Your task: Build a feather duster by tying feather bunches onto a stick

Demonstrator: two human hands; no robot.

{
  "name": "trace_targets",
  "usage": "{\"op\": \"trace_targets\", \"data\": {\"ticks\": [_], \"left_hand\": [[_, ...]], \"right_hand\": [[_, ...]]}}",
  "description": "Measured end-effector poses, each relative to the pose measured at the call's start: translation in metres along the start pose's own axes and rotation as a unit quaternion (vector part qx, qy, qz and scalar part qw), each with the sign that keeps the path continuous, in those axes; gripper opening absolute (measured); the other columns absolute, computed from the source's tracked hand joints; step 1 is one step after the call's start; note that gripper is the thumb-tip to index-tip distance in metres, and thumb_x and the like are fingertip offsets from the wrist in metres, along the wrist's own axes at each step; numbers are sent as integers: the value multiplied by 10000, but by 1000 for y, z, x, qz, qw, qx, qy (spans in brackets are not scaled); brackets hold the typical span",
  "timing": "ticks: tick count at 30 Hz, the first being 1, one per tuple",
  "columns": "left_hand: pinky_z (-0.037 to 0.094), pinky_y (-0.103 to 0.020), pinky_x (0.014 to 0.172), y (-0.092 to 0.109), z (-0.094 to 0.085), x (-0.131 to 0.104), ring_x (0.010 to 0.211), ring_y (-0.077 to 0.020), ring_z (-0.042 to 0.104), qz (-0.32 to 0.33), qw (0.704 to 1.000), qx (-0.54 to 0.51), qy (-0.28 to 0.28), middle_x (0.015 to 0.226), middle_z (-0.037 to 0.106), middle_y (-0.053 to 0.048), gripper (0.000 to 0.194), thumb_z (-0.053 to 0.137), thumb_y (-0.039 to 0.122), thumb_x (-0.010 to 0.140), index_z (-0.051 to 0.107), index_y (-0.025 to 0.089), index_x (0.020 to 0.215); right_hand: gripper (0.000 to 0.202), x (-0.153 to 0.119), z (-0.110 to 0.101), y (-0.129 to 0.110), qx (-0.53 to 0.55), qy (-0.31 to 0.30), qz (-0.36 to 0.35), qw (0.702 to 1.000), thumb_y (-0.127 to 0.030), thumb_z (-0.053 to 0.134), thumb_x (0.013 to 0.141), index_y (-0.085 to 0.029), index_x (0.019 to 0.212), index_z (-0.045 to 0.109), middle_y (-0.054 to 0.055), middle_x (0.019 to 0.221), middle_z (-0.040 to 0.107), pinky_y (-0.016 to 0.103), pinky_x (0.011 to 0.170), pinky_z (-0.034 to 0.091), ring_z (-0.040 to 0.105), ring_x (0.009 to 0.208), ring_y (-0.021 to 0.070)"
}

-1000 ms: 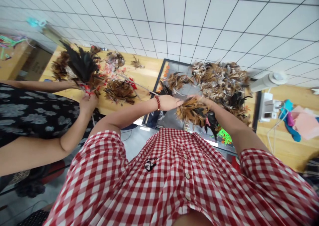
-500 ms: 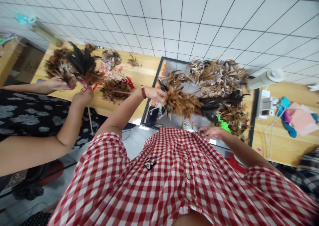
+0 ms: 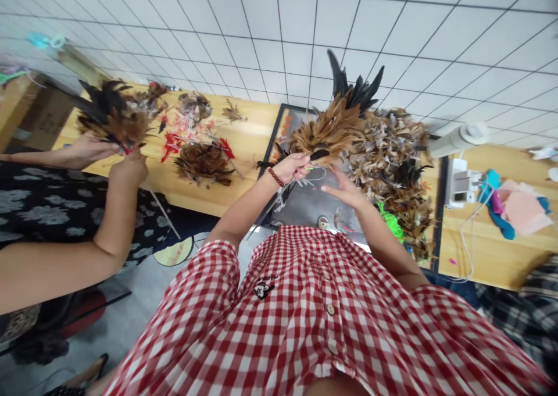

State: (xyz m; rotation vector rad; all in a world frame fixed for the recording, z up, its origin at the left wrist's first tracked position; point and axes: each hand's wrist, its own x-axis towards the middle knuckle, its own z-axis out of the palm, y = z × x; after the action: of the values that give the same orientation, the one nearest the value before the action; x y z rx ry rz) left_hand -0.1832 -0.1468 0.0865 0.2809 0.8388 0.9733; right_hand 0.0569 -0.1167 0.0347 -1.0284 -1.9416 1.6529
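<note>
My left hand (image 3: 296, 168), with a beaded bracelet at the wrist, is closed around the base of a feather bundle (image 3: 333, 129). The bundle has brown feathers below and long black ones at the top, which point up toward the tiled wall. A thin stick slants down from beneath my left hand. Just right of the bundle's base, my right hand (image 3: 346, 189) is open, its fingers spread and apart from the feathers. Bright green string (image 3: 391, 221) lies beside my right forearm. Behind the held bundle is a large pile of brown and white feathers (image 3: 386, 146).
At the left, a co-worker's hands (image 3: 126, 163) hold another feather bundle (image 3: 115, 114) on a stick. Brown feathers (image 3: 203, 162) lie on the wooden table (image 3: 248, 134). White cylinder (image 3: 462, 137), charger (image 3: 462, 184) and coloured cloth (image 3: 523, 204) are at the right.
The bundle in my left hand has swung from pointing right to pointing up. My right hand has risen from the table's front edge toward its base. The co-worker's bundle has tilted left.
</note>
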Motion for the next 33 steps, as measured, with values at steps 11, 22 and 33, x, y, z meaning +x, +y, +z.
{"op": "trace_targets", "data": {"ticks": [11,22,33], "left_hand": [[168,-91,373,-8,-21,1,433,5,291,37,989,-115,79,637,431,46,337,702,151,901,435,150,696],[173,-109,403,-12,-65,13,401,16,304,159,946,-34,280,580,494,64,375,744,197,874,408,172,709],[170,-104,390,-13,-88,9,392,19,316,149,926,-65,342,587,510,67,329,733,225,898,440,172,758]], "right_hand": [[319,30,62,-7,445,51,191,873,-443,746,839,-225,784,520,-134,472,160,167,375,148,89,398,52],[276,47,93,-1,374,24,210,903,-412,754,776,-208,768,569,-130,470,264,177,383,184,185,392,50],[256,175,53,62,-83,188,273,940,-336,711,768,-189,597,589,-2,589,560,289,753,472,563,738,173]]}}
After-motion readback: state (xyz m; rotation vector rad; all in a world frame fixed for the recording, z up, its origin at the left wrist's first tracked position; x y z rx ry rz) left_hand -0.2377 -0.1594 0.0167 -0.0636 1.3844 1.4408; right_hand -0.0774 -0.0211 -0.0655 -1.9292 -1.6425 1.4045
